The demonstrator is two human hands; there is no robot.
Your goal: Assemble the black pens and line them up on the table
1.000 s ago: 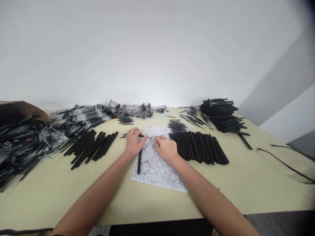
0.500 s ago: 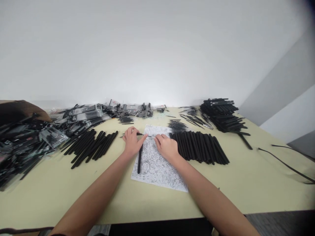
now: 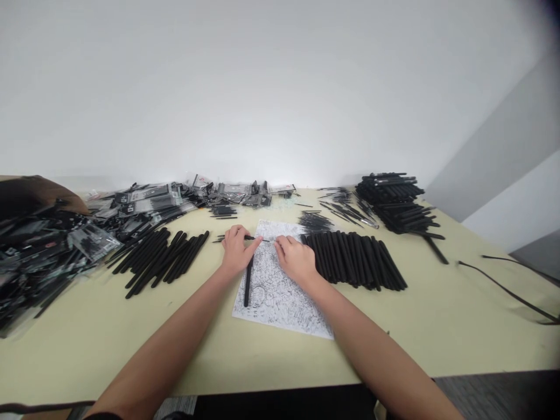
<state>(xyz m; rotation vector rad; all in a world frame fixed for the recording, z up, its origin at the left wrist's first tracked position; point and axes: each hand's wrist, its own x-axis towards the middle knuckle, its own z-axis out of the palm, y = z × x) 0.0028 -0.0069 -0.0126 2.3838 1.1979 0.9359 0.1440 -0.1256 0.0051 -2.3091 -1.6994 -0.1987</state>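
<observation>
Both hands rest on a white sheet covered in black scribbles point(image 3: 284, 294) in the middle of the table. My left hand point(image 3: 236, 252) pinches a thin black refill point(image 3: 249, 238) that lies across the sheet's top edge. A black pen barrel point(image 3: 248, 283) runs from under this hand toward me. My right hand point(image 3: 297, 261) is curled, fingertips pressed together near the refill's tip; what it holds, if anything, is too small to see.
A flat row of black pen barrels point(image 3: 354, 259) lies right of the sheet, another row point(image 3: 164, 259) to the left. Packaged pens point(image 3: 52, 245) are heaped at far left. A tall stack of black pens point(image 3: 396, 201) and loose refills point(image 3: 312, 221) sit behind.
Both hands stay at the top of the sheet with the refill; only small finger shifts and a slight camera tilt.
</observation>
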